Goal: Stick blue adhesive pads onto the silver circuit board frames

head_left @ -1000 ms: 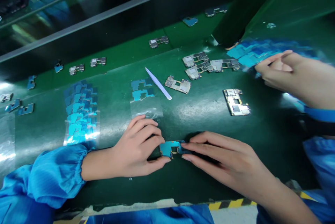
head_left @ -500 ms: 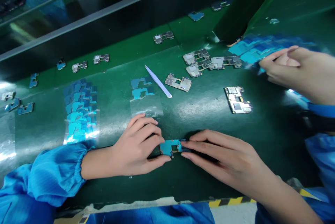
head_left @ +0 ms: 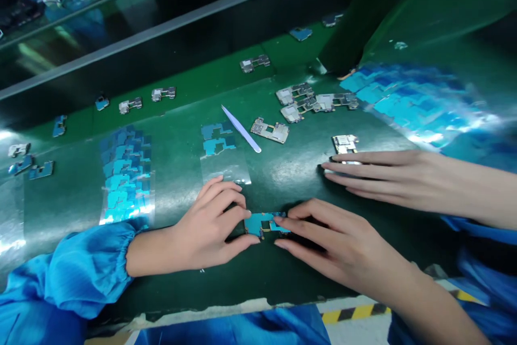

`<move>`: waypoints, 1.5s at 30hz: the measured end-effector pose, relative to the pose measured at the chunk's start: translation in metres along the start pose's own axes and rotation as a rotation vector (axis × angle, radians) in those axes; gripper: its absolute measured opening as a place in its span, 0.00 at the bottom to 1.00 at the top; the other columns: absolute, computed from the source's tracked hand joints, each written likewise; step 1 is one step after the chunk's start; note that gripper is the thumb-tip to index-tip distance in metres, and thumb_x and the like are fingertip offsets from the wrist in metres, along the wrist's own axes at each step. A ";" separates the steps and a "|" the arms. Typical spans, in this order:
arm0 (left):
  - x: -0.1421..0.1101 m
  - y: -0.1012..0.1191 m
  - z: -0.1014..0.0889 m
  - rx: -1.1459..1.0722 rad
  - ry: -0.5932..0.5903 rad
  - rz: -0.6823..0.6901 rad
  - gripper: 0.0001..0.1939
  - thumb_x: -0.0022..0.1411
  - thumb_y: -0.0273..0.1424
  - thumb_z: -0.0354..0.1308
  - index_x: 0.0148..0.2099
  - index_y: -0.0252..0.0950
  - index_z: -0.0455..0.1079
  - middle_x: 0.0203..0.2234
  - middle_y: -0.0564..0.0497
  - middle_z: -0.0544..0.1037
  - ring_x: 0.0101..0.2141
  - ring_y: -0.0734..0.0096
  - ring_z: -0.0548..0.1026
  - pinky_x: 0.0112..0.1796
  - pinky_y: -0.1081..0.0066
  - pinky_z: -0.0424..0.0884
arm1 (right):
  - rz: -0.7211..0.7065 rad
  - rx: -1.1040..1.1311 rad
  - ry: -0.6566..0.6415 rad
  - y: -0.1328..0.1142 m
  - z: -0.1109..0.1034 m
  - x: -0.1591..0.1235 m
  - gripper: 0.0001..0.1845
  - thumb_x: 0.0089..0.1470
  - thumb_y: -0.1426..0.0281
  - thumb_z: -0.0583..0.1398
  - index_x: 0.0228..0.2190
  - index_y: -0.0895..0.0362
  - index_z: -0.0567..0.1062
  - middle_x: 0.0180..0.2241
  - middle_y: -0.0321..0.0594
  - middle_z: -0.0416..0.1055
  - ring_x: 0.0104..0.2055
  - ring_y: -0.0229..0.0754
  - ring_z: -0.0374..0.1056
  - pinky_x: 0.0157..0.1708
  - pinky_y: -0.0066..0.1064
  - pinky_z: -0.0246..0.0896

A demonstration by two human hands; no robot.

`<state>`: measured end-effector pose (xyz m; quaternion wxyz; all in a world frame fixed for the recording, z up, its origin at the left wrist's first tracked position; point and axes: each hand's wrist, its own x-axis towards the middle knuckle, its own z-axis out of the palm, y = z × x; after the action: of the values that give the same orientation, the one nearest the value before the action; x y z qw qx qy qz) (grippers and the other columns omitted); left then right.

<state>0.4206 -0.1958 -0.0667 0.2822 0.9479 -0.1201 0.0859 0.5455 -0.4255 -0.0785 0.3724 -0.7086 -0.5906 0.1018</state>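
1. Item in hand: I observe a small blue-covered circuit board [head_left: 258,224] low and central in the head view, just above the bench edge on the green bench mat [head_left: 242,280]. Gold edging shows around its cut-out.
2. Left hand [head_left: 197,229]: grasping. The fingers are curled, with the thumb and fingertips closed on the board's left end.
3. Right hand [head_left: 343,243]: grasping. The fingers are extended, and their tips meet the board's right end. I cannot tell how firm the pressure is.
4. Adjacent worker: a co-worker's hand [head_left: 404,181] enters from the right, released, with its fingers flat and slightly spread. They lie over the lower part of a bare gold-and-silver circuit board [head_left: 345,143].
5. Covered units: small blue-covered boards [head_left: 40,170] lie at far left, and another [head_left: 301,34] sits on the upper tier of the mat.
6. Uncovered units: a cluster of bare metallic circuit boards [head_left: 315,101] and a single bare board [head_left: 270,131] lie beyond the hands, with more bare boards [head_left: 254,63] on the upper tier.
7. Stock on hand: a long clear film sheet of blue pieces [head_left: 127,175] lies left of the hands. A smaller clear film sheet [head_left: 218,151] carries two blue pieces, its lower part bare. A wide blue-patterned film sheet [head_left: 416,103] lies at right.
8. Tool: a slender pale plastic spatula [head_left: 241,129] lies on the mat, apart from all hands.
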 end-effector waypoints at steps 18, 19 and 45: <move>-0.018 0.012 0.002 0.307 -0.016 0.280 0.15 0.69 0.33 0.56 0.52 0.28 0.71 0.53 0.34 0.75 0.54 0.54 0.74 0.52 0.57 0.75 | -0.003 -0.374 0.020 -0.036 0.017 -0.015 0.18 0.67 0.70 0.54 0.55 0.59 0.73 0.60 0.47 0.64 0.62 0.59 0.60 0.53 0.54 0.68; -0.018 0.012 0.002 0.297 0.011 0.253 0.13 0.69 0.33 0.55 0.49 0.29 0.71 0.52 0.34 0.75 0.53 0.54 0.75 0.51 0.57 0.76 | 0.037 -0.310 0.013 -0.034 0.016 -0.015 0.19 0.66 0.70 0.56 0.56 0.56 0.73 0.60 0.46 0.64 0.62 0.57 0.59 0.54 0.52 0.68; 0.133 -0.137 -0.077 -0.781 0.343 -0.474 0.21 0.64 0.43 0.61 0.52 0.35 0.69 0.48 0.40 0.78 0.48 0.56 0.78 0.50 0.56 0.73 | 0.728 -0.383 0.243 0.087 -0.046 0.248 0.32 0.59 0.65 0.63 0.60 0.64 0.63 0.46 0.53 0.73 0.49 0.55 0.70 0.48 0.38 0.66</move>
<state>0.5783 -0.0659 -0.0428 0.6445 0.7445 0.1238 0.1226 0.7082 -0.2198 -0.0293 0.2407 -0.9340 -0.2621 0.0311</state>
